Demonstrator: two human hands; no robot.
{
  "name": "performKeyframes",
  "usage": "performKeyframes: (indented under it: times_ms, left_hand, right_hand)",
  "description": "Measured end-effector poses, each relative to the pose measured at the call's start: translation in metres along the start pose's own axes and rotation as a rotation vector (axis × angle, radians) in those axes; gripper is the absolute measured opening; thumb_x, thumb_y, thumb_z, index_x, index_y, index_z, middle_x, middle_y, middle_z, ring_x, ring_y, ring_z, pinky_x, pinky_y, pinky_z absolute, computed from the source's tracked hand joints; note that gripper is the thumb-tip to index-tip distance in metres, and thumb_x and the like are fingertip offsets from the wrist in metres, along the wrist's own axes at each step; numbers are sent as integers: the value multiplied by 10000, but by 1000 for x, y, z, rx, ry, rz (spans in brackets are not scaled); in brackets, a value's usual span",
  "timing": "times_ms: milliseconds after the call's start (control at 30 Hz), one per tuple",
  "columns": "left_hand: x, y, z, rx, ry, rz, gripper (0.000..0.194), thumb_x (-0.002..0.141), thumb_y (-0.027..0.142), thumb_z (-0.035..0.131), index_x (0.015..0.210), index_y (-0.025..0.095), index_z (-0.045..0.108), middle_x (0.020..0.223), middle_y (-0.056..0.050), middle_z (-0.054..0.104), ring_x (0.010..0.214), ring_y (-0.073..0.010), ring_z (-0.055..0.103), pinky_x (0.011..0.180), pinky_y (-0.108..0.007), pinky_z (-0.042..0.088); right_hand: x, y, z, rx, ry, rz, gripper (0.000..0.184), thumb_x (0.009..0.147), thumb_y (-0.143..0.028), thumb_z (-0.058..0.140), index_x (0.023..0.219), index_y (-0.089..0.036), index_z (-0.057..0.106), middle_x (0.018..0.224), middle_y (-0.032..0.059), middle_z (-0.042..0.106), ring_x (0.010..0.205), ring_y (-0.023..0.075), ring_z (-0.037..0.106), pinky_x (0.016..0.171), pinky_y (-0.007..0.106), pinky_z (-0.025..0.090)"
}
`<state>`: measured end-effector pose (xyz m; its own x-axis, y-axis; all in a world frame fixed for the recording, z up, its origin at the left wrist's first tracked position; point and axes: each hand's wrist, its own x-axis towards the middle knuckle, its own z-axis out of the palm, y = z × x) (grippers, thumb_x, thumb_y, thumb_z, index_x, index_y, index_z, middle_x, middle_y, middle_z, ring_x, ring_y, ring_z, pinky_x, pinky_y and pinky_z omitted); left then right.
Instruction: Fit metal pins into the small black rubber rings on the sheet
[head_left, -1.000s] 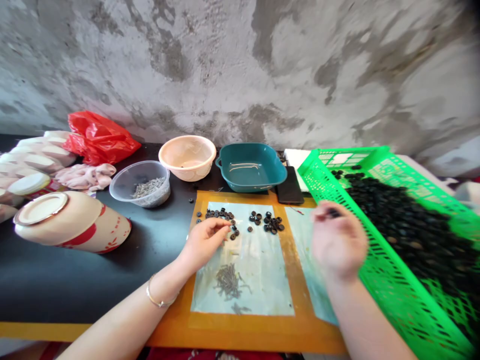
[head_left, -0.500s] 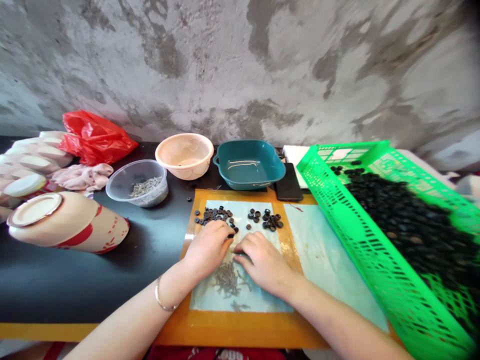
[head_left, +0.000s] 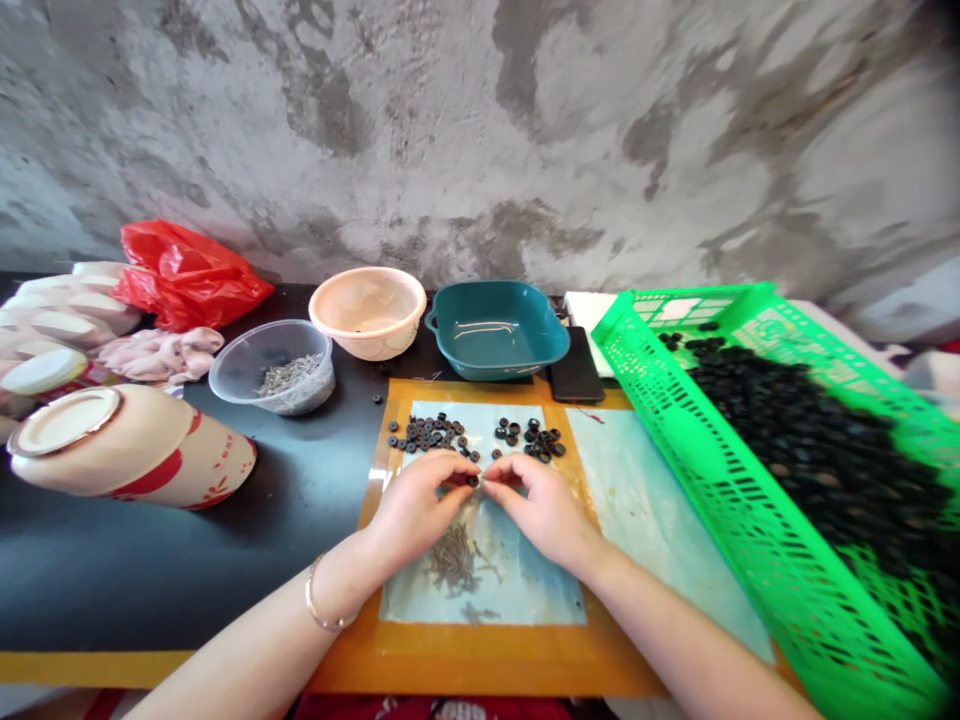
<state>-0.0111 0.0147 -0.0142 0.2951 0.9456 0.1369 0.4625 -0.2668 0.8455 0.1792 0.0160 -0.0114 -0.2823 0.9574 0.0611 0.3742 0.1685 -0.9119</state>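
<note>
The hands meet at the fingertips: the left hand (head_left: 416, 510) pinches a small black washer (head_left: 472, 481) just above a clump of grey screws (head_left: 452, 560), and the right hand (head_left: 536, 512) closes beside it, its grip hidden. Small groups of black washers (head_left: 435, 432) lie laid out on the pale sheet (head_left: 525, 590), while a far larger heap of black washers (head_left: 814, 460) remains in the green plastic crate (head_left: 724, 490) at right.

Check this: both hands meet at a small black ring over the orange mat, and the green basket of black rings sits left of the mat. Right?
Not quite: the green plastic basket of black rings sits right of the orange mat, not left, as the head view shows. The rest stands: the left hand and right hand meet at a small black ring over the mat.
</note>
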Motion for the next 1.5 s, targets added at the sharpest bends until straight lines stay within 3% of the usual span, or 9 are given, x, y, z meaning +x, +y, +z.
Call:
performKeyframes:
  times_ms: [200, 500, 733, 967, 1100, 1233, 1333, 1500]
  left_hand:
    - [-3, 6, -1, 84, -30, 51, 216, 818, 98, 600, 985, 208, 682, 944, -53, 706, 888, -190, 654, 806, -313, 541]
    - [-7, 5, -1, 137, -89, 165, 255, 853, 117, 584, 1064, 226, 679, 1009, -62, 726, 945, -205, 665, 859, -340, 528]
    - [-8, 9, -1, -34, -33, 7, 229, 779, 102, 664, 972, 212, 718, 915, -49, 741, 816, -182, 682, 761, -291, 548]
    - [-8, 14, 2, -219, -11, -83, 151, 767, 127, 655, 876, 195, 734, 914, -62, 732, 836, -207, 690, 766, -332, 567]
    - [-4, 19, 5, -630, 37, -321, 128, 750, 226, 699, 851, 150, 688, 854, -65, 727, 705, -191, 718, 699, -332, 602]
    - [1, 21, 1, -829, 40, -491, 256, 685, 269, 786, 868, 135, 669, 710, -40, 742, 698, -164, 720, 727, -277, 587]
    - [2, 18, -3, -916, 32, -549, 313, 653, 267, 817, 891, 128, 670, 716, -40, 752, 690, -133, 710, 727, -236, 569]
    - [1, 13, -2, -946, 13, -564, 317, 646, 251, 827, 891, 124, 670, 738, -36, 755, 705, -122, 709, 743, -225, 558]
  right_hand:
    - [0, 1, 4, 148, -22, 46, 140, 804, -184, 658, 925, -186, 588, 825, 16, 660, 756, 158, 649, 714, 317, 545]
    - [-1, 2, 0, 144, -62, 73, 200, 786, -169, 650, 964, -195, 563, 719, -22, 632, 671, 146, 627, 665, 303, 519]
    - [0, -1, -4, 354, -119, 197, 236, 742, -227, 697, 935, -191, 567, 635, -49, 615, 591, 123, 587, 608, 269, 460]
    - [1, -4, 2, 401, -98, 247, 220, 704, -231, 716, 882, -178, 601, 615, -40, 625, 540, 117, 567, 557, 253, 437]
    - [6, -3, -18, 180, 37, 140, 212, 761, -285, 687, 942, -188, 634, 743, 10, 684, 686, 168, 643, 666, 305, 498]
    - [13, 8, -62, -364, 256, 84, 132, 799, -271, 674, 905, -195, 656, 849, 45, 691, 785, 206, 641, 753, 352, 493]
    - [16, 18, -82, -612, 177, 134, 97, 802, -240, 677, 881, -186, 664, 878, 64, 701, 838, 236, 650, 764, 362, 488]
    - [17, 24, -81, -673, 53, 210, 55, 800, -226, 670, 833, -184, 686, 843, 73, 711, 782, 235, 666, 695, 341, 490]
